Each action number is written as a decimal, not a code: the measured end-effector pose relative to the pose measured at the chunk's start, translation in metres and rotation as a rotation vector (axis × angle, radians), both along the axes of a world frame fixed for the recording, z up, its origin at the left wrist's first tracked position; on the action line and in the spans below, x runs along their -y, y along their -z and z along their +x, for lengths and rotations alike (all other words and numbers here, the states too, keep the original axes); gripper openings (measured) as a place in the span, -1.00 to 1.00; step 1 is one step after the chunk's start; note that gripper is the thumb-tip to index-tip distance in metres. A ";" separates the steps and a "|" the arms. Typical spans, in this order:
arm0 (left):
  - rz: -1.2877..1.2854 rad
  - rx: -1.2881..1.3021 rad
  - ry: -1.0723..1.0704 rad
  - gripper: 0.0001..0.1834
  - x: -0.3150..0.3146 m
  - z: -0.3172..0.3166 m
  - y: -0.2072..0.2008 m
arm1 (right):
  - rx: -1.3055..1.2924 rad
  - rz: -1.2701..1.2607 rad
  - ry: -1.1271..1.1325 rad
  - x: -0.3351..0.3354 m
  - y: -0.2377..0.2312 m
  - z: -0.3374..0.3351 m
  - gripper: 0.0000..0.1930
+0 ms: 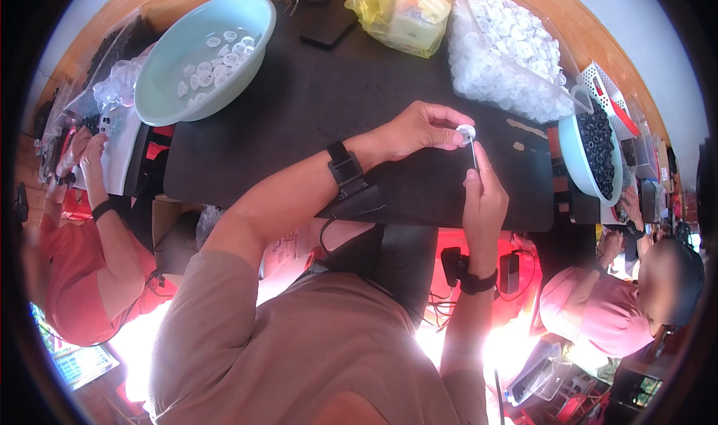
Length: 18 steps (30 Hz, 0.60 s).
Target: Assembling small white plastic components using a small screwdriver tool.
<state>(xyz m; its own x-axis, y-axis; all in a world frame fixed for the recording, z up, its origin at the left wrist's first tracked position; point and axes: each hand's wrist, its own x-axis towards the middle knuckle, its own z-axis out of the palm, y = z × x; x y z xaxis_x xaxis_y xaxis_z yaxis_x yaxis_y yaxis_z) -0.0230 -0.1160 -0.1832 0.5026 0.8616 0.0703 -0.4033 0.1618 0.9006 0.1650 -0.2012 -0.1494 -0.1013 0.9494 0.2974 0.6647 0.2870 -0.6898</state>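
Observation:
Over the right part of the dark table, my left hand (426, 132) pinches a small round white plastic piece (467, 131) between thumb and fingertips. My right hand (485, 193) comes up from below, its fingers closed on a thin metal rod-like tool (473, 154). The tool's upper end meets the underside of the white piece. Its handle, if it has one, is hidden inside my right hand. A black strap with a device (345, 167) is on my left wrist, and another black band (479, 282) circles my right wrist.
A pale blue basin (161, 69) with several white pieces stands at the far left of the table (314, 88). A clear bin (516, 107) heaped with white pieces is far right, beside a yellow bag (396, 13). A blue bowl (574, 152) holds black rings. People work on both sides.

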 end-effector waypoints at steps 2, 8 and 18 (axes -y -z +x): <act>-0.002 -0.004 -0.004 -0.59 0.000 0.000 -0.001 | -0.002 -0.001 0.017 0.001 -0.001 -0.002 -0.62; 0.004 -0.017 -0.006 -0.58 0.000 0.001 -0.001 | -0.002 0.073 0.035 0.003 -0.001 -0.005 -0.62; -0.002 -0.006 -0.008 -0.57 0.000 0.001 0.002 | 0.024 0.163 0.041 0.002 0.004 -0.007 -0.62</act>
